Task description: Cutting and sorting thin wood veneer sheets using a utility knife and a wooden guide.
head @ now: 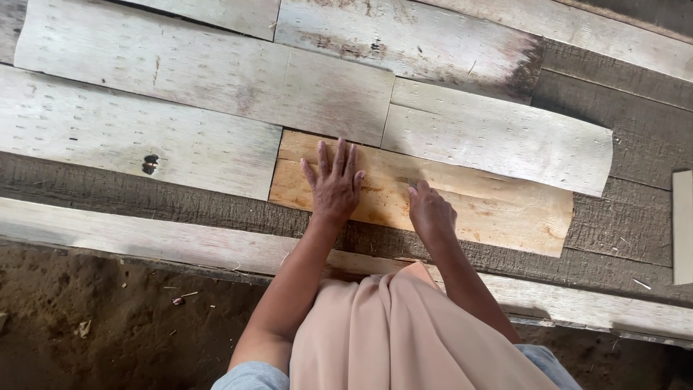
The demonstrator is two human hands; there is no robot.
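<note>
A yellowish-brown thin wood sheet (491,206) lies flat among paler grey sheets. My left hand (333,184) rests palm down on its left part, fingers spread, holding nothing. My right hand (431,213) sits on the same sheet just to the right, fingers curled under, thumb pointing up; I cannot see anything in it. A pale pink cloth (390,332) hangs between my forearms.
Pale grey wood sheets (130,137) overlap to the left, and another (498,137) lies above the brown one. A light plank (144,238) runs along the near edge. Bare dirt ground (108,325) lies below. A narrow pale board (682,224) stands at the right edge.
</note>
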